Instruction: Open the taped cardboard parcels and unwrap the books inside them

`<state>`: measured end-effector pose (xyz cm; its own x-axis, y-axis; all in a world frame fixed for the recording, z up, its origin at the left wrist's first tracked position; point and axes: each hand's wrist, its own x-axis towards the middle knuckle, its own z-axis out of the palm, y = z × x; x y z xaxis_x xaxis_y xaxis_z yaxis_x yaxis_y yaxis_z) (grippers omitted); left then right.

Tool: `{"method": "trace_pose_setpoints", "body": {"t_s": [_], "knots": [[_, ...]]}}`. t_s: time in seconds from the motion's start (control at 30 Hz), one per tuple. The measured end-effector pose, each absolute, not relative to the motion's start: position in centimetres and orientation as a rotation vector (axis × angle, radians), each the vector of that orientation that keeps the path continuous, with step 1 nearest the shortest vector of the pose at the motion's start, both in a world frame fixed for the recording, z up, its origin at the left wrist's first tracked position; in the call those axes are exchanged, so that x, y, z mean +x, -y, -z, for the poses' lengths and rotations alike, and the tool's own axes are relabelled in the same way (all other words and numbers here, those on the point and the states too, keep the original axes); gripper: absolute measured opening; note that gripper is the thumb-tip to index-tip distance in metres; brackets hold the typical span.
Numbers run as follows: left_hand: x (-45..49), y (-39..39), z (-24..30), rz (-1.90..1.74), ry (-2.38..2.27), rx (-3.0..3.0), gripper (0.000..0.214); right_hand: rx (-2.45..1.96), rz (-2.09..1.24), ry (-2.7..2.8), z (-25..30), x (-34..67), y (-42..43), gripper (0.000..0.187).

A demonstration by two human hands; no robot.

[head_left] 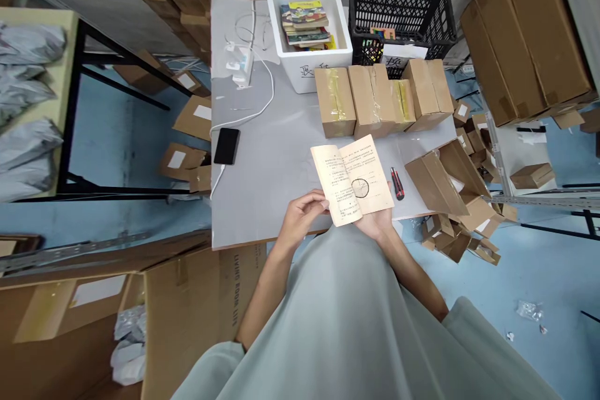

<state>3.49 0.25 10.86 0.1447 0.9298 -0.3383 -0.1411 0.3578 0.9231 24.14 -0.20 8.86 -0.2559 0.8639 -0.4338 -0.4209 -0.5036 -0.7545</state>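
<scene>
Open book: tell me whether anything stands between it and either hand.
Nothing visible does: the left hand pinches the open book at its left edge, and the right hand is partly hidden beneath it. The red-and-black cutter lies to the right, not between them.

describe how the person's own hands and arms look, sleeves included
The left hand and right hand are ungloved, the right partly hidden. Both forearms are bare, with no watch or bracelet visible at the wrists. The sleeves are loose, plain pale grey-green, ending around the elbows.
</scene>
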Motion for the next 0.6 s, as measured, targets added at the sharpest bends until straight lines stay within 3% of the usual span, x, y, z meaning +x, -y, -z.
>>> {"method": "trace_pose_setpoints", "body": {"t_s": [0.37, 0.6], "knots": [[3.44, -0.66, -11.25, -0.912, -1.15, 0.895, 0.027, -1.126, -1.75, 0.625, -9.27, 23.93, -0.32, 0.078], [2.7, -1.0, -10.96, -0.911, -1.194, 0.874, 0.023, -1.023, -1.91, 0.469, -9.36, 24.12, -0.44, 0.085]]}}
